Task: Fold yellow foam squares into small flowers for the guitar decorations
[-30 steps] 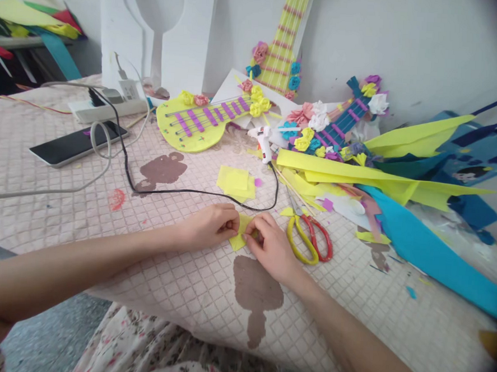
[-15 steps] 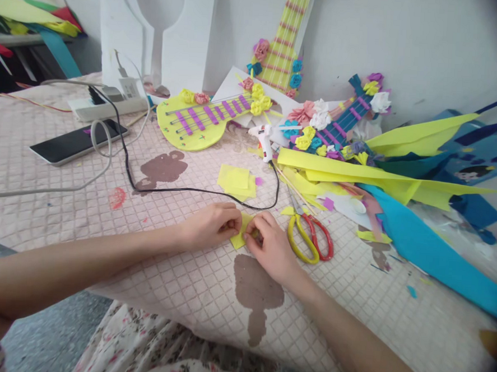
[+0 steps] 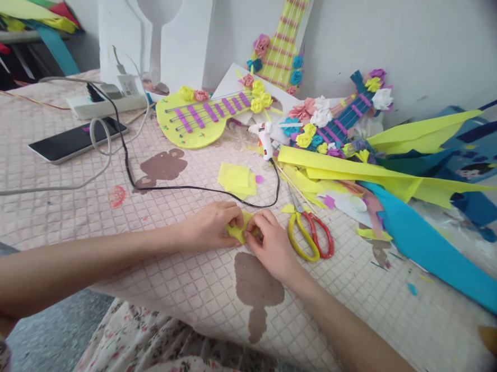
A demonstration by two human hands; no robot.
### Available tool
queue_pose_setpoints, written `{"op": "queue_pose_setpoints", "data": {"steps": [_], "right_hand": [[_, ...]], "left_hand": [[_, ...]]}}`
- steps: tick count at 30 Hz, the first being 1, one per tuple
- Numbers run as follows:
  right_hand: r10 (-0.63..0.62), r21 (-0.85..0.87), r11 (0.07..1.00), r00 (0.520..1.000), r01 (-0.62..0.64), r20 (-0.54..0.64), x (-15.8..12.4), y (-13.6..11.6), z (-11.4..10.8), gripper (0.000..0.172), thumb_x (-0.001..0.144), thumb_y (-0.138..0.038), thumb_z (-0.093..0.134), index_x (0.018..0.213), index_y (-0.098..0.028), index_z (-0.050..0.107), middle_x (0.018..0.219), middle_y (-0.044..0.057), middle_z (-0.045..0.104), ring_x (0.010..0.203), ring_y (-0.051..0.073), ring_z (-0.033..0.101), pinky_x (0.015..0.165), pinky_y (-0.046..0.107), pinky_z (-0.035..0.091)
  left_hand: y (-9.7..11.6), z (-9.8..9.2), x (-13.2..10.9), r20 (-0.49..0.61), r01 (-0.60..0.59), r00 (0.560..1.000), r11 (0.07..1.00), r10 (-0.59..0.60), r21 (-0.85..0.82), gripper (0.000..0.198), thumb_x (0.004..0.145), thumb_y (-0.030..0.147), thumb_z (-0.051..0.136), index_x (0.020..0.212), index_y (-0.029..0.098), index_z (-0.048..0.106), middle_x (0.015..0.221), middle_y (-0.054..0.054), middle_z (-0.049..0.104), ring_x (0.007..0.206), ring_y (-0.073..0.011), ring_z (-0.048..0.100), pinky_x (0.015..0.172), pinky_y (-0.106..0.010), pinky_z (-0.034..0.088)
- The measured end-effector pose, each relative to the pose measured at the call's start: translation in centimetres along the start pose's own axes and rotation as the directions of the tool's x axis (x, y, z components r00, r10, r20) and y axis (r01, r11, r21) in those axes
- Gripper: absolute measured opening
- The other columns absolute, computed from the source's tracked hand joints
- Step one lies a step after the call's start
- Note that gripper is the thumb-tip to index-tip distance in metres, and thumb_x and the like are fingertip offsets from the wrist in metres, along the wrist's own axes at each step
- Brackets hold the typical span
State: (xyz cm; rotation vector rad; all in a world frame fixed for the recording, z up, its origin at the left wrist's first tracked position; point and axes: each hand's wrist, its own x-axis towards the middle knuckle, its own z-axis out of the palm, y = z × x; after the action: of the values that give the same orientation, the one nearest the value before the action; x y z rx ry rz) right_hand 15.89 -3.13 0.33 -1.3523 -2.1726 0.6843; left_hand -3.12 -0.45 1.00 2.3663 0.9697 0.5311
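Observation:
A small piece of yellow paper (image 3: 238,232) is held between both hands, just above the cloth-covered table. My left hand (image 3: 216,226) pinches its left side, fingers closed on it. The right side is gripped by my right hand (image 3: 269,240), thumb and fingertips pressed together; part of the paper is hidden behind the fingers. Scissors (image 3: 308,234) with one yellow and one red handle lie just right of my right hand. Beyond the hands rest several yellow paper squares (image 3: 236,178), with a purple scrap beside them.
A white glue gun (image 3: 265,139) stands behind, its black cord (image 3: 185,188) crossing the table. Paper-decorated guitars, one yellow (image 3: 193,121) and one blue (image 3: 340,124), lie at the back. A phone (image 3: 76,140) and power strip (image 3: 106,103) are left; blue paper (image 3: 430,247) stretches along the right.
My left fingers have shifted their hold on the yellow paper, thumb now lower along its edge, and the paper looks more curled. My right hand stays almost in place.

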Motion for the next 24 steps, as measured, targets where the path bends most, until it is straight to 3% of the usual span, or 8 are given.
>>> {"op": "queue_pose_setpoints", "data": {"steps": [8, 13, 17, 20, 24], "right_hand": [[-0.025, 0.018, 1.0, 1.0, 0.026, -0.011, 0.2, 0.4, -0.5, 0.01, 0.081, -0.012, 0.051, 0.085, -0.021, 0.051, 0.093, 0.003, 0.051, 0.069, 0.014, 0.049, 0.064, 0.029, 0.042], [-0.003, 0.107, 0.994, 0.989, 0.018, -0.147, 0.5, 1.0, -0.8, 0.012, 0.08, -0.01, 0.049, 0.087, -0.02, 0.053, 0.089, 0.002, 0.052, 0.065, 0.013, 0.05, 0.064, 0.029, 0.043], [0.071, 0.172, 0.985, 0.974, -0.033, -0.216, 0.6, 1.3, -0.7, 0.008, 0.083, -0.016, 0.05, 0.089, -0.02, 0.053, 0.085, 0.002, 0.054, 0.063, 0.012, 0.05, 0.06, 0.027, 0.043], [0.069, 0.187, 0.982, 0.975, -0.029, -0.212, 0.6, 1.4, -0.6, 0.006, 0.083, -0.017, 0.051, 0.088, -0.02, 0.053, 0.085, 0.002, 0.054, 0.063, 0.012, 0.049, 0.059, 0.027, 0.042], [0.047, 0.187, 0.982, 0.976, -0.007, -0.211, 0.6, 1.2, -0.6, 0.006, 0.082, -0.016, 0.052, 0.086, -0.02, 0.054, 0.084, 0.001, 0.053, 0.06, 0.011, 0.049, 0.059, 0.027, 0.042]], "left_hand": [[0.5, -0.2, -0.1, -0.001, 0.053, 0.999, 0.999, -0.053, -0.011, 0.025, 0.07, 0.024, 0.072, 0.085, 0.014, 0.055, 0.084, -0.003, 0.058, 0.078, -0.0166, 0.054, 0.07, -0.028, 0.041], [0.3, -0.3, -0.1, -0.03, 0.061, 0.997, 0.993, -0.064, -0.105, 0.022, 0.072, 0.028, 0.07, 0.083, 0.015, 0.055, 0.079, -0.002, 0.056, 0.072, -0.0141, 0.051, 0.065, -0.025, 0.04], [-0.7, -0.5, 0.2, -0.142, 0.136, 0.975, 0.963, -0.172, -0.233, 0.019, 0.083, 0.033, 0.058, 0.081, 0.014, 0.054, 0.071, 0.0, 0.051, 0.06, -0.0101, 0.045, 0.056, -0.023, 0.038], [-1.3, -0.5, 0.3, -0.216, 0.109, 0.968, 0.988, -0.13, -0.106, 0.012, 0.081, 0.026, 0.058, 0.085, 0.014, 0.055, 0.084, -0.004, 0.053, 0.067, -0.0118, 0.049, 0.063, -0.025, 0.043], [-1.6, -0.5, 0.4, -0.183, 0.072, 0.981, 0.997, -0.065, 0.036, 0.013, 0.078, 0.02, 0.06, 0.089, 0.014, 0.057, 0.092, -0.007, 0.054, 0.083, -0.0178, 0.053, 0.074, -0.03, 0.045]]}}
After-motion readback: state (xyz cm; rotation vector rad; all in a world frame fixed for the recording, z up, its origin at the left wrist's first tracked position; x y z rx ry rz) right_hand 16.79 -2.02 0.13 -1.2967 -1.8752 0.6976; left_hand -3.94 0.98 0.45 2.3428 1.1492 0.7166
